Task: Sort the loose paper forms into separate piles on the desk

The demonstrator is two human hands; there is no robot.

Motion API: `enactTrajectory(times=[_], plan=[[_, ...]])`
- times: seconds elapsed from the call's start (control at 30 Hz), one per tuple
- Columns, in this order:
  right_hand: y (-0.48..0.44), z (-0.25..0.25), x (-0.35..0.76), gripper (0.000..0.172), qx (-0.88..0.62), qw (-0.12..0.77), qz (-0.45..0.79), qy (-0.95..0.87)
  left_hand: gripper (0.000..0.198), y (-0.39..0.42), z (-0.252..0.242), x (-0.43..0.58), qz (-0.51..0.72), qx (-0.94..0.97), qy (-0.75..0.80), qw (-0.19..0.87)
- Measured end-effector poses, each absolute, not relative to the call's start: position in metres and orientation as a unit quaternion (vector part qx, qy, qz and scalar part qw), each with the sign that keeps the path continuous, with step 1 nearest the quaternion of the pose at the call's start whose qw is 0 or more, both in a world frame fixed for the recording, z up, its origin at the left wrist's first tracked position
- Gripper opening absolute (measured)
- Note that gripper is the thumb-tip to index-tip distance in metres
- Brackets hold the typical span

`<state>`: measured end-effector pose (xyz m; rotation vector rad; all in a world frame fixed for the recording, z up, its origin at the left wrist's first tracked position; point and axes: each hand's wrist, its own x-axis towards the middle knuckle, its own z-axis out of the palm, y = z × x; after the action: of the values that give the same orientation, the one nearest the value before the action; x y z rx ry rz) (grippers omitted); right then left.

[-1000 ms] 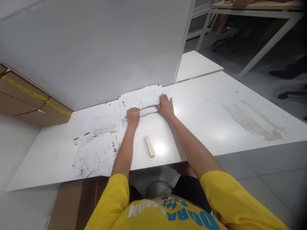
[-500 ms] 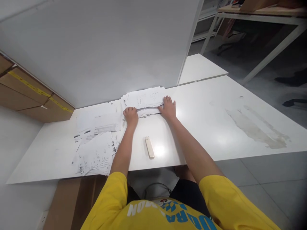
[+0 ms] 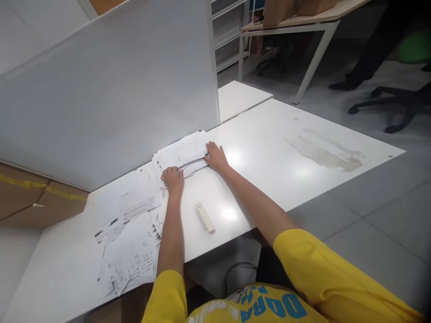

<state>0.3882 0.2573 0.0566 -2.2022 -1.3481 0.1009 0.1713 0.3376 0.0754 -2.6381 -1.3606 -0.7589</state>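
A stack of printed papers [image 3: 182,150] lies against the base of the white panel at the back of the table. At its near left corner, my left hand [image 3: 173,179] grips the edge with fingers curled over the sheets. My right hand [image 3: 216,157] clasps the right end, thumb toward the near edge. Between the hands the upper sheets lift a little, leaving a gap above the lower ones. Nearer to me, a cream-coloured, narrow stapler-like object [image 3: 205,217] rests on the table, touched by neither hand.
Loose printed sheets [image 3: 131,251] spread over the table [image 3: 256,134] on the left. The white panel [image 3: 111,98] rises behind. Taped cardboard boxes [image 3: 63,204] stand at far left. A stain [image 3: 323,152] marks the right side. Beyond are another desk [image 3: 289,29] and a person's legs [image 3: 365,58].
The view has swung to the right, so things appear shifted left and tilted. Both hands stay on the paper stack, with little visible change in their grip.
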Motion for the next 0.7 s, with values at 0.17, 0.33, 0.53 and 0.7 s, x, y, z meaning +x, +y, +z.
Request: enactTrajectory(times=[0.17,0.33,0.53,0.7], plan=[[0.256,0.061,0.387,0.065,-0.819,0.282,0.055,-0.496,0.018,0.337,0.077,0.173,-0.238,-0.843,-0.480,0.050],[0.256,0.057,0.387,0.065,-0.818,0.284,0.059,-0.497,0.013,0.337,0.079,0.174,-0.226,-0.821,-0.521,0.059],[0.257,0.051,0.391,0.064,-0.815,0.289,0.050,-0.499,0.011,0.334,0.074,0.173,-0.247,-0.832,-0.495,0.047],[0.237,0.051,0.383,0.064,-0.795,0.332,0.036,-0.506,0.017,0.313,0.075,0.163,-0.243,-0.847,-0.472,0.024]])
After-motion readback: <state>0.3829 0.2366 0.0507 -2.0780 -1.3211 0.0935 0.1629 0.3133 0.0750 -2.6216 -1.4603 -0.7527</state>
